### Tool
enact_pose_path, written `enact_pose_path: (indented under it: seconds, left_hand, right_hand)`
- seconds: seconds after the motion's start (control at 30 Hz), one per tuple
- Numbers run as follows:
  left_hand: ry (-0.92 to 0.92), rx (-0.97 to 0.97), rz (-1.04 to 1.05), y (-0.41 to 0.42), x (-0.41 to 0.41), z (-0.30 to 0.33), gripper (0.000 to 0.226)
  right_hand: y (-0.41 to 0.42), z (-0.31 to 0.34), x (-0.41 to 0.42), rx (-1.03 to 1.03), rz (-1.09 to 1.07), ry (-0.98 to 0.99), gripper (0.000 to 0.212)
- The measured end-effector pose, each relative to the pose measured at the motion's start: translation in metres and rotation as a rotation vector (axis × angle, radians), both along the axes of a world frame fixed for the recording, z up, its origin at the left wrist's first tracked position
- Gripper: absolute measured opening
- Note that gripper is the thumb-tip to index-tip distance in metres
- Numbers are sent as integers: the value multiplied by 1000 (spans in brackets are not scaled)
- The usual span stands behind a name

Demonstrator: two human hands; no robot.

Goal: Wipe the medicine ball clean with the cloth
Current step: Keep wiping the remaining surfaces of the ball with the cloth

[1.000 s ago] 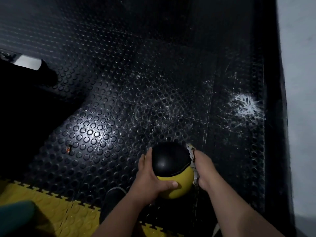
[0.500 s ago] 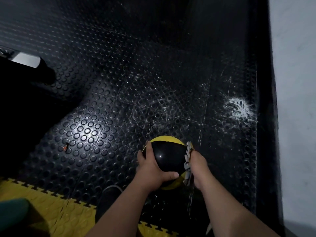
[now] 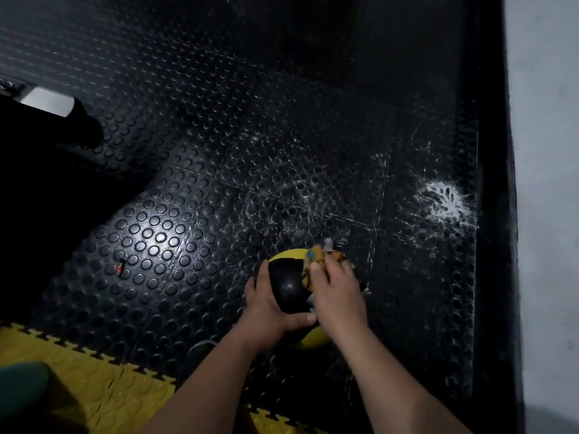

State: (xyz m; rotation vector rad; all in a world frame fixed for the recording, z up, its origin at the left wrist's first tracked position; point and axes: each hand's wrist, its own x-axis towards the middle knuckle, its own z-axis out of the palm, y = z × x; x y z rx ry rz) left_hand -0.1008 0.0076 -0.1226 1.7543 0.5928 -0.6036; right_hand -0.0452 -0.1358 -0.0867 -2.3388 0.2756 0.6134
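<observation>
My left hand (image 3: 266, 311) cups the medicine ball (image 3: 289, 289) from its left side, above the black floor mat (image 3: 163, 233); my right hand (image 3: 336, 292) presses the bunched cloth (image 3: 316, 261) onto its upper right, so the unwiped black face lies leftward of the cloth

Black studded floor (image 3: 175, 233), grey wall (image 3: 545, 183)

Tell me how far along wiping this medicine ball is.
Midway, apparently. Already picked up: the left hand grips the medicine ball above the floor. In hand: the right hand presses the cloth against its upper right side. Left: the lower yellow part; cleanliness can't be judged in this light.
</observation>
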Motion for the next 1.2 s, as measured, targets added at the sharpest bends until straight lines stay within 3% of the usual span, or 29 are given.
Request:
enact_pose_path:
  seconds: [0.07,0.17,0.2,0.37,0.43,0.57,0.77,0.87,0.93,1.0,1.1,1.2]
  left_hand:
    - [-15,-6,0,0,-1,1,145]
    - [-13,18,-24,-7,-6,4,143]
    - [-5,26,-21,-9,-6,4,143]
    - [-8,28,-31,-3,-3,-1,151]
    - [6,24,-34,-6,-3,1,152]
    - [21,45,-28,-13,-2,4,144]
    - [-3,44,-39,-5,-4,0,150]
    - [-9,46,-29,-14,-4,2,143]
    - [-2,52,-24,-18,-3,1,141]
    - [-14,67,-14,-16,-2,1,142]
    - [-8,68,-22,-11,-3,-1,145]
    - [-28,92,-36,-16,-5,3,143]
  right_hand:
    - [-5,-2,-3,32,-35,-14,61]
    - [-27,-20,26,189,-400,314,47]
    - [-28,-20,36,193,-423,352,47]
    - [22,15,19,-73,186,-34,49]
    - [20,18,30,-58,119,-28,46]
    - [4,6,76,-141,48,275,42]
    - [30,19,23,-190,312,-34,51]
    - [5,1,55,-40,36,203,42]
    - [-7,-6,72,-58,24,299,45]
    - [3,-1,59,-164,142,171,46]
    - [20,15,15,-164,249,-43,51]
    - [-2,4,17,-68,150,-14,47]
